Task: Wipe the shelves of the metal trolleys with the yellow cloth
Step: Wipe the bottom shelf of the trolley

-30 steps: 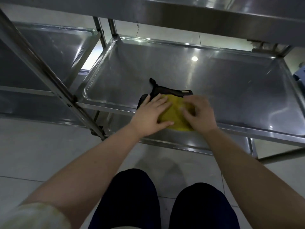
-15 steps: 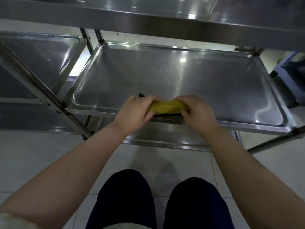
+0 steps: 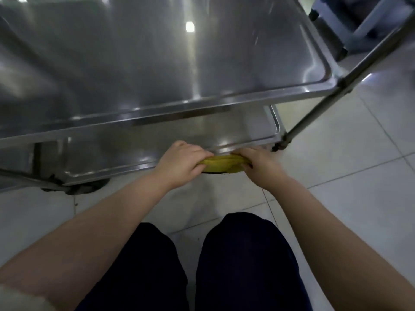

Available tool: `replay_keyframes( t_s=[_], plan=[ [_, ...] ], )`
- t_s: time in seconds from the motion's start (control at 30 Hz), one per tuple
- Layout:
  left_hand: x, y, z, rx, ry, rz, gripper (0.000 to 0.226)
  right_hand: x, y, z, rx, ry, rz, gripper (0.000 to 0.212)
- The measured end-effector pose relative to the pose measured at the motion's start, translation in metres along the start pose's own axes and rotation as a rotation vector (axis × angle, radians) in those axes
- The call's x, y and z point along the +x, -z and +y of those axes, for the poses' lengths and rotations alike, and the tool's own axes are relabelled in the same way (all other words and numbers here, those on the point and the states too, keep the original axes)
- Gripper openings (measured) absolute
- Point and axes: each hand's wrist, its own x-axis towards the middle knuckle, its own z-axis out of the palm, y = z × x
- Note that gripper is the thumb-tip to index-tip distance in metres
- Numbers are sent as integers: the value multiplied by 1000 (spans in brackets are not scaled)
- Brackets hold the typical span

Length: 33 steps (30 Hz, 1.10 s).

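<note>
Centre of frame: the left hand [image 3: 179,163] and right hand [image 3: 258,164] each grip one end of the bunched yellow cloth [image 3: 221,163], fingers curled round it, at the front rim of the trolley's lower shelf [image 3: 134,151]. The upper shelf [image 3: 157,75] fills the upper frame.

No readable text in my feed.
I am scanning the trolley's steel shelves [image 3: 157,63], the yellow cloth [image 3: 222,163] and the floor tiles [image 3: 359,176], and I am finding no lettering, label, brand mark or number on any of them. The shelf surfaces are showing me only blurred reflections of light.
</note>
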Motion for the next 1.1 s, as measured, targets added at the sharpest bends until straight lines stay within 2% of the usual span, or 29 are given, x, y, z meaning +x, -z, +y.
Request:
replay_keyframes(
  t_s=[0.13,0.23,0.3,0.37,0.43,0.5,0.57,0.63,0.67,0.7,0.73,0.8,0.9,1.1],
  plan=[
    [23,-60,2,-52,54,-98,33,-13,-39,44,10,-120,-72,32],
    [55,-78,-1,-47,91,-83,32,5,-43,72,-185,-154,-52,30],
    [84,-76,-3,-22,145,17,32,29,-33,87,-270,-180,25,34],
    [113,-67,-3,-43,195,219,31,53,-17,98,-234,-161,224,40],
    [133,-63,-3,-74,174,405,34,71,-9,110,-152,-116,382,40],
    [146,-72,-7,-79,157,459,34,82,-17,124,-133,-104,403,40],
    [152,-98,-17,-53,221,322,37,85,-42,140,-188,-138,287,41],
    [144,-132,-26,57,332,20,48,81,-75,156,-279,-187,34,44],
    [137,-148,-31,99,377,-89,52,77,-91,163,-302,-216,-82,47],
    [129,-161,-35,105,423,-131,56,73,-104,168,-304,-242,-149,49],
    [122,-170,-40,88,473,-127,57,70,-116,171,-292,-257,-163,52],
    [112,-178,-48,53,563,-76,58,67,-130,170,-241,-257,-71,55],
    [113,-177,-63,109,608,-75,56,92,-132,160,-184,-258,25,56],
    [149,-180,-102,233,627,-130,54,166,-142,161,-143,-523,-89,62]
  ],
)
